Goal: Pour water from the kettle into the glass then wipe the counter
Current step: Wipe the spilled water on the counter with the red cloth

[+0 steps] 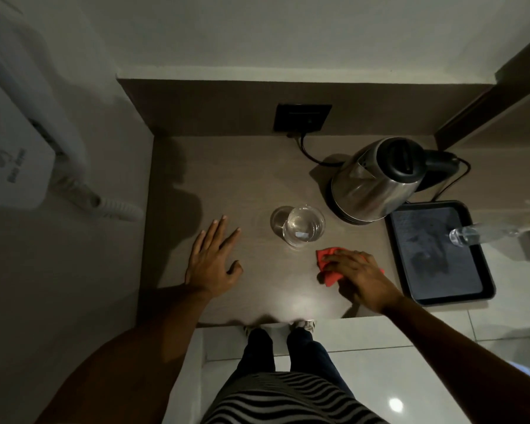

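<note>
A steel kettle (377,179) with a black lid stands upright on its base at the back right of the brown counter (227,166). A clear glass (299,225) holding water stands mid-counter, left of the kettle. My right hand (360,278) presses flat on a red cloth (328,264) lying on the counter, in front of the glass and slightly to its right. My left hand (213,261) rests flat on the counter with fingers spread, to the left of the glass, holding nothing.
A black tray (487,289) sits at the counter's right end with a clear bottle (471,234) lying over it. A black wall socket (302,117) with the kettle's cord is at the back. A white wall unit (28,148) hangs on the left.
</note>
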Demonstrator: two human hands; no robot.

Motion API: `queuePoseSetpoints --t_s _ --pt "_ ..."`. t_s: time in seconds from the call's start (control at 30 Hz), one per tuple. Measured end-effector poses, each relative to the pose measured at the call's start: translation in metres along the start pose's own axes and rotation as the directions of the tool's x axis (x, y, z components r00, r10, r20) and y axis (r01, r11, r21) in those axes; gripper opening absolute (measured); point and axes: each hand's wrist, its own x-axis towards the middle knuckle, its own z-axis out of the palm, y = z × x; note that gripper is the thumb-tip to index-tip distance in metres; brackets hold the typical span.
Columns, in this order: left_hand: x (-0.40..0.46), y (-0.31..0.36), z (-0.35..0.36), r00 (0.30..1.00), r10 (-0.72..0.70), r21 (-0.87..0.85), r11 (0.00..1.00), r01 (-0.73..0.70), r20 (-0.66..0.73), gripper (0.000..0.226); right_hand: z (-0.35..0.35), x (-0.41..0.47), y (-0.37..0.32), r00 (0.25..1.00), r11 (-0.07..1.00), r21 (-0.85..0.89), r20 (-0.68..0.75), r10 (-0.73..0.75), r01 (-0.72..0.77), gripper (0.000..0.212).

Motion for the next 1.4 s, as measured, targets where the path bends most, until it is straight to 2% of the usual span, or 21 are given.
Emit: queuePoseSetpoints --t_s 0.1,0.2,0.3,0.4,0.5,0.57,0.7,0.87,1.0,1.1,1.27,1.4 --pt "-0.001 0.001 0.000 1.000 -0.003 0.003 1.000 0.003 -0.004 0.081 -0.003 0.010 0.008 0.984 0.981 0.149 -0.109 0.142 -0.125 0.058" --pt "-0.001 0.001 0.000 1.000 -0.003 0.018 1.000 0.003 -0.005 0.082 0.006 0.014 0.002 0.918 0.926 0.272 -0.226 0.325 -0.261 0.055" --pt "0.000 0.001 -0.001 1.000 -0.005 0.018 1.000 0.005 0.006 0.082 0.022 0.012 -0.012 0.839 0.871 0.206 -0.243 0.487 -0.446 0.058" --pt "0.001 0.002 0.000 1.000 -0.008 0.025 1.000 0.007 0.022 0.082 0.033 0.021 -0.027 0.766 0.804 0.193 -0.243 0.595 -0.563 0.056" --pt "0.001 0.003 -0.001 0.999 -0.012 0.048 0.999 0.010 0.040 0.082 0.036 0.036 -0.044 0.683 0.738 0.237 -0.280 0.675 -0.632 0.047" --pt "0.001 0.003 -0.002 0.999 -0.015 0.059 0.998 0.012 0.049 0.082 0.041 0.040 -0.056 0.655 0.723 0.256 -0.308 0.690 -0.641 0.045" --pt "0.001 0.004 -0.001 0.999 -0.015 0.064 0.998 0.013 0.029 0.082 0.054 0.039 -0.079 0.695 0.765 0.240 -0.322 0.643 -0.598 0.048" --pt "0.002 0.004 -0.001 0.999 -0.020 0.080 0.997 0.017 0.032 0.083 0.067 0.038 -0.103 0.782 0.822 0.211 -0.254 0.569 -0.529 0.054" --pt "0.003 0.006 -0.003 0.999 -0.032 0.092 0.995 0.028 0.041 0.083 0.068 0.042 -0.123 0.876 0.896 0.161 -0.199 0.439 -0.413 0.064" --pt "0.003 0.007 -0.004 0.998 -0.031 0.076 0.997 0.027 0.048 0.084 0.066 0.052 -0.134 0.941 0.949 0.148 -0.154 0.300 -0.278 0.061" --pt "0.003 0.007 -0.006 0.998 -0.026 0.049 0.999 0.023 0.065 0.082 0.058 0.084 -0.146 0.947 0.931 0.298 -0.177 0.269 -0.209 0.054" --pt "0.003 0.006 -0.005 0.997 -0.022 0.059 0.998 0.018 0.069 0.083 0.065 0.090 -0.152 0.957 0.964 0.193 -0.187 0.221 -0.185 0.060"
